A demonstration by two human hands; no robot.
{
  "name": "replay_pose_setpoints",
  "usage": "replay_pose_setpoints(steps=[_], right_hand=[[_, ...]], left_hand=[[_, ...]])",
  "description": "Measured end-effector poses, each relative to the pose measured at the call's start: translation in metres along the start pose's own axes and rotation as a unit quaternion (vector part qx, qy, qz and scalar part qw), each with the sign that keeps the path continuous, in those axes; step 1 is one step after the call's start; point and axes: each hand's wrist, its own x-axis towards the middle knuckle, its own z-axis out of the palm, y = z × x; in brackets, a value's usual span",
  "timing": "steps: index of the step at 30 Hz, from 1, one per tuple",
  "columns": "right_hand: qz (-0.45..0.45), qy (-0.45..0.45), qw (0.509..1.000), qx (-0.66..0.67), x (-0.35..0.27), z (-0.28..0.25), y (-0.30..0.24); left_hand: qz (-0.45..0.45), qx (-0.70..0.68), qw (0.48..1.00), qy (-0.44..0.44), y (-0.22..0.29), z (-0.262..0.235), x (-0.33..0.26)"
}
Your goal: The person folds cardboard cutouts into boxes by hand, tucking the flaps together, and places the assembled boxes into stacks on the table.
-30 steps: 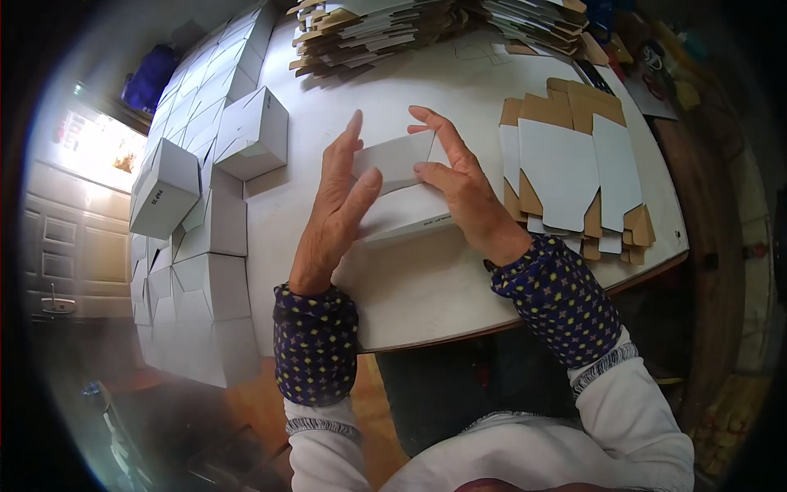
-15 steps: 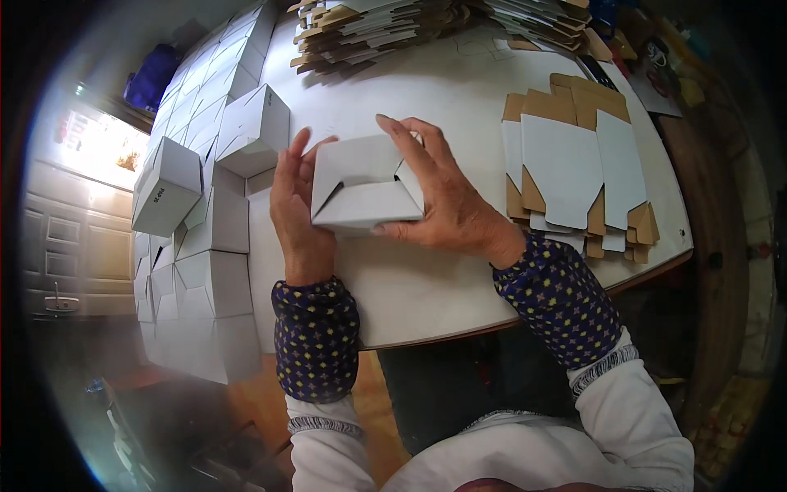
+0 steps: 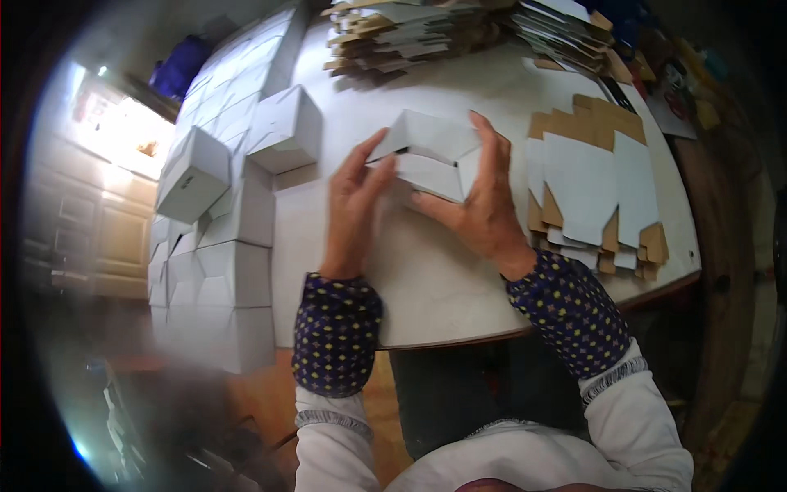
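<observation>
A small white cardboard box [image 3: 433, 176] is held above the table between my two hands, its interlocked folded flaps facing up. My right hand [image 3: 485, 193] grips its right side, thumb along the near edge and fingers around the far right corner. At its left corner, my left hand [image 3: 351, 201] pinches the wall between thumb and fingers, slightly blurred. Flat unfolded white-and-brown cartons [image 3: 578, 184] lie in a loose pile to the right of my right hand.
Folded white boxes [image 3: 220, 275] stand stacked in rows at the left, with one box [image 3: 195, 176] tilted on top and another box [image 3: 284, 131] beside it. Stacks of flat cartons [image 3: 402, 41] sit at the far side of the white table [image 3: 426, 287].
Both hands and the box have shifted right in the picture, and the box has turned clockwise. My left fingers have moved onto its left corner. The whole view has shifted slightly.
</observation>
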Motion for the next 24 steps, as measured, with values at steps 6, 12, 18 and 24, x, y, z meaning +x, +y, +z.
replay_pose_setpoints(steps=[6, 12, 18, 24], right_hand=[[-0.084, -0.016, 0.987, -0.137, -0.005, 0.018, 0.009], [-0.094, 0.0, 0.994, -0.06, 0.0, 0.018, 0.016], [-0.079, -0.068, 0.995, -0.009, -0.004, 0.025, 0.019], [-0.031, -0.085, 0.996, -0.017, -0.008, 0.019, 0.016]], left_hand=[[0.178, 0.222, 0.951, 0.121, -0.027, 0.025, -0.002], [0.216, 0.357, 0.907, 0.055, -0.011, 0.026, -0.006], [0.186, 0.455, 0.865, 0.101, -0.015, -0.001, 0.002], [0.27, 0.588, 0.725, 0.235, -0.038, -0.012, 0.023]])
